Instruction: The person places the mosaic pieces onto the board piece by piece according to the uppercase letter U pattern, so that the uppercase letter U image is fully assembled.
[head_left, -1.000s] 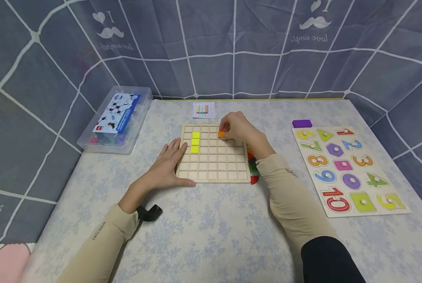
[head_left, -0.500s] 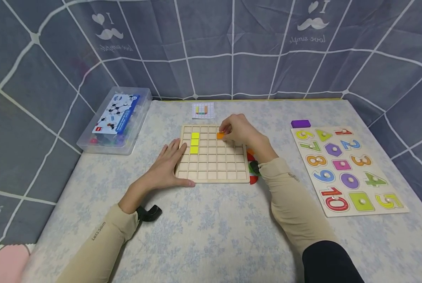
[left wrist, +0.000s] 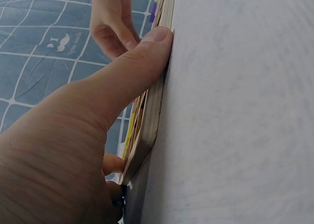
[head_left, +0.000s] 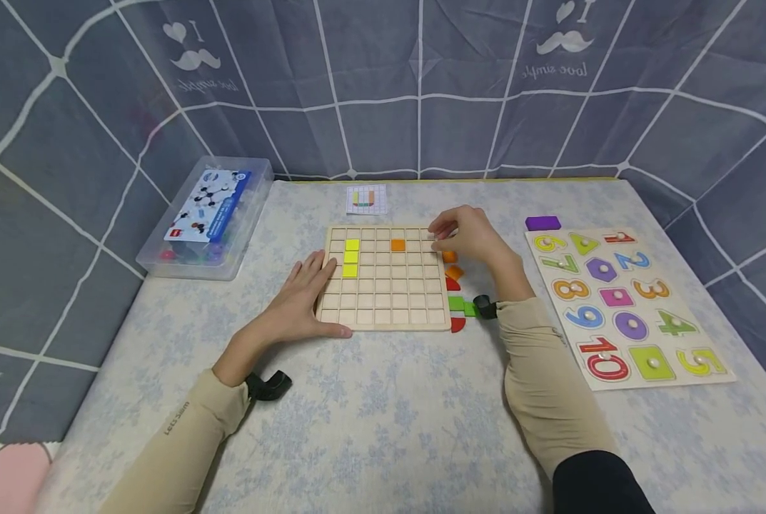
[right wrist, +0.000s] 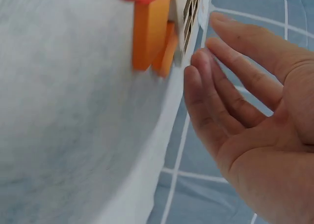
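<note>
A wooden grid board (head_left: 383, 285) lies mid-table with three yellow squares (head_left: 351, 258) in one column and one orange square (head_left: 398, 245) near the top. My left hand (head_left: 299, 303) rests spread along the board's left edge; its thumb lies on the near edge, as the left wrist view also shows. Over the upper right corner hovers my right hand (head_left: 475, 234), fingers loosely bent with nothing between them. Beside the board's right edge are orange blocks (right wrist: 149, 32), red pieces (head_left: 457, 325) and green pieces (head_left: 462, 305).
Behind the board lies a small pattern card (head_left: 366, 200). A clear plastic box (head_left: 235, 257) stands at the back left. To the right are a number puzzle board (head_left: 633, 310) and a purple block (head_left: 542, 223). A grey curtain surrounds the table's back.
My right hand has let go of the orange square, which stays in the grid, and has moved right toward the board's right edge. The left hand stays in place.
</note>
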A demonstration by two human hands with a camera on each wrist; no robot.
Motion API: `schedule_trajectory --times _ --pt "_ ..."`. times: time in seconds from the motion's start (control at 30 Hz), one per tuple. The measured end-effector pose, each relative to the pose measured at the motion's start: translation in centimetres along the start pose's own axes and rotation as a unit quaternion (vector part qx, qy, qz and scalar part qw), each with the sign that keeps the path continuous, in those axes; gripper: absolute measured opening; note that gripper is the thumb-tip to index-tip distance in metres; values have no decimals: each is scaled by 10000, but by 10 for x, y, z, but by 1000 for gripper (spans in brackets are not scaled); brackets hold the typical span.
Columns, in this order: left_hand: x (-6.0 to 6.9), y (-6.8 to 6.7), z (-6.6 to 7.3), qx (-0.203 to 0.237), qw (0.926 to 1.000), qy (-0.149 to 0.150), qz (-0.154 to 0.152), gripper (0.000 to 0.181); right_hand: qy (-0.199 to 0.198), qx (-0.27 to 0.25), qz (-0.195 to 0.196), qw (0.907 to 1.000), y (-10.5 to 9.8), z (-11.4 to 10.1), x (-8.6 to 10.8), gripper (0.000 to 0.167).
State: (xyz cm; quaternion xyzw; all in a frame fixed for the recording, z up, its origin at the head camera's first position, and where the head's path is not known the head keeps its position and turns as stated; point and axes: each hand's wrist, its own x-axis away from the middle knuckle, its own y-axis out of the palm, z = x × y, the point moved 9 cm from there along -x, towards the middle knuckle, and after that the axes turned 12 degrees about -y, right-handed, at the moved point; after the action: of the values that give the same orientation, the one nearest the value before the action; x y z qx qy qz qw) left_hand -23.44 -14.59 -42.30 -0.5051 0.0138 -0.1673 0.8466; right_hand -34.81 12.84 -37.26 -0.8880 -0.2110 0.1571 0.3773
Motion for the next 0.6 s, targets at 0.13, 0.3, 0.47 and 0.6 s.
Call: schedule_trajectory --times 0.13,0.3,0.47,0.6 --pt "0 1 -1 23 10000 21 29 136 82 -5 -144 9999 -2 12 5 27" --pt "0 0 0 25 10000 23 27 135 211 -9 -352 9992 -5 21 11 28" --pt "0 -1 0 -28 10000 -35 7 135 355 -263 -628 9970 -5 29 16 28" --pt "1 -2 1 -8 10000 -65 -19 135 310 -397 -777 9957 -2 32 17 23"
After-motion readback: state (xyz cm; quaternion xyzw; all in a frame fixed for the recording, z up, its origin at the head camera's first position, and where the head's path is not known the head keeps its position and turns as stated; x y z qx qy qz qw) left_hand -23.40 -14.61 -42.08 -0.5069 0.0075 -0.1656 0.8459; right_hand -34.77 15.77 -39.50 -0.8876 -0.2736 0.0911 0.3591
